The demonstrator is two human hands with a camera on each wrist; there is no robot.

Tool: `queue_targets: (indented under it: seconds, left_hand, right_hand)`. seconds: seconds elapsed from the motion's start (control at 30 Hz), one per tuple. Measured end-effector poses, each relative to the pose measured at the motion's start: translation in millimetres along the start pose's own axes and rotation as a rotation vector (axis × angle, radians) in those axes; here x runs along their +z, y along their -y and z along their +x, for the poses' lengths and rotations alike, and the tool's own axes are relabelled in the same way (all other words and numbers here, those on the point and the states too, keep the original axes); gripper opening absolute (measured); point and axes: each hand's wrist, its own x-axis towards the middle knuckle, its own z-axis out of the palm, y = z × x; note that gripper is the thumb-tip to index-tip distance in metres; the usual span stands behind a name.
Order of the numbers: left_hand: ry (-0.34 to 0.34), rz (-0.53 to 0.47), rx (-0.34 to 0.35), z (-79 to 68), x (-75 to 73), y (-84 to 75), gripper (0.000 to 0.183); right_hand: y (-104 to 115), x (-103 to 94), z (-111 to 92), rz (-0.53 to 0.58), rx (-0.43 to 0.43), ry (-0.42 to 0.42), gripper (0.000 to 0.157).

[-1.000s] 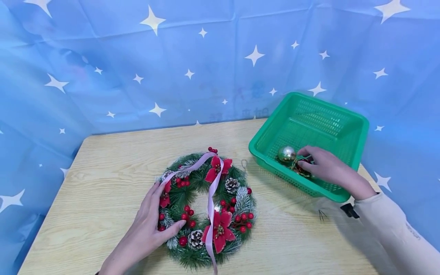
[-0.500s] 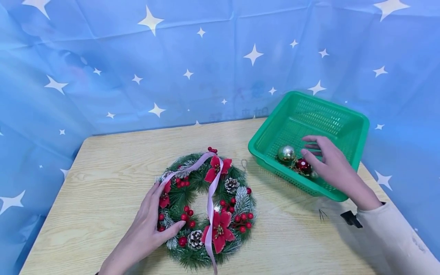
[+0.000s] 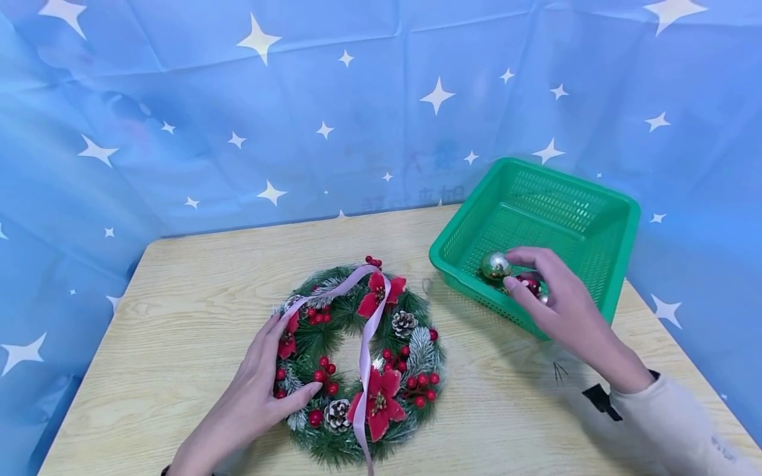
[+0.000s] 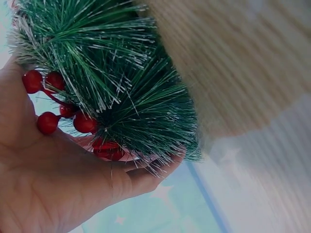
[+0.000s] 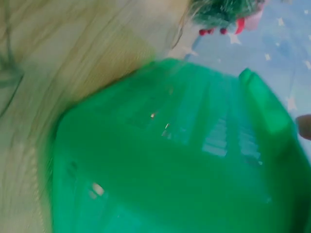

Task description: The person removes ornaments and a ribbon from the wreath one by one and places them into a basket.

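A green Christmas wreath (image 3: 333, 443) with red poinsettias, berries and pinecones lies on the table. A pale pink ribbon (image 3: 367, 327) runs over it. My left hand (image 3: 253, 390) holds the wreath's left side, thumb over the top and fingers round the outer edge; the left wrist view shows the fingertips against the green needles. At the right, my right hand (image 3: 556, 301) reaches into a green plastic basket (image 3: 622, 251), thumb and forefinger apart beside a silvery-gold bauble (image 3: 495, 266). Behind its fingers a red bauble (image 3: 529, 285) is partly hidden.
The wooden table (image 3: 196, 297) backs onto a blue curtain (image 3: 369, 106) with white stars. Small dark wire-like bits (image 3: 559, 371) lie in front of the basket. The right wrist view is blurred and mostly filled by the basket's outer wall (image 5: 160, 160).
My right hand first draws up off the red bauble, then comes down and left toward the silvery-gold bauble. The left hand stays on the wreath.
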Motion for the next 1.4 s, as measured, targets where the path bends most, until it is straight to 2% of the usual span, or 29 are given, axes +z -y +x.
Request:
queue_targets:
  seconds: [0.3,0.43,0.53,0.67,0.77,0.97,1.1,1.23,1.4]
  left_hand:
    - [0.051,-0.014,-0.013,5.6,-3.4,3.2,0.114]
    - [0.068,-0.028,-0.009,7.1,-5.2,3.4,0.113]
    - [0.080,-0.049,-0.009,8.1,-6.8,3.8,0.113]
    - [0.089,-0.064,-0.003,7.5,-8.3,6.1,0.112]
    - [0.095,-0.067,0.016,8.9,-8.7,8.7,0.111]
    - [0.111,-0.079,0.059,16.4,-9.9,10.8,0.109]
    - [0.095,-0.062,0.061,17.5,-11.3,9.6,0.111]
    - [0.035,-0.058,0.056,14.2,-11.0,7.1,0.114]
    - [-0.083,-0.050,0.049,9.0,-8.6,3.0,0.110]
  right_hand:
    - [22.1,31.7,-9.5,0.029,-0.206,0.017,0.051]
    - [29.6,46.7,-13.6,0.054,-0.273,0.077,0.053]
    - [36.5,54.8,-18.1,0.077,-0.232,0.180,0.057]
    - [45.0,64.8,-23.1,0.114,-0.109,0.366,0.067]
    - [47.9,72.6,-23.3,0.116,-0.066,0.452,0.074]
    - [47.8,82.5,-19.0,0.087,-0.064,0.497,0.080]
    - [47.1,86.0,-17.6,0.026,-0.073,0.523,0.085]
    - [45.5,90.1,-18.7,-0.047,-0.107,0.515,0.087]
    - [47.2,94.9,-22.0,-0.083,-0.138,0.472,0.088]
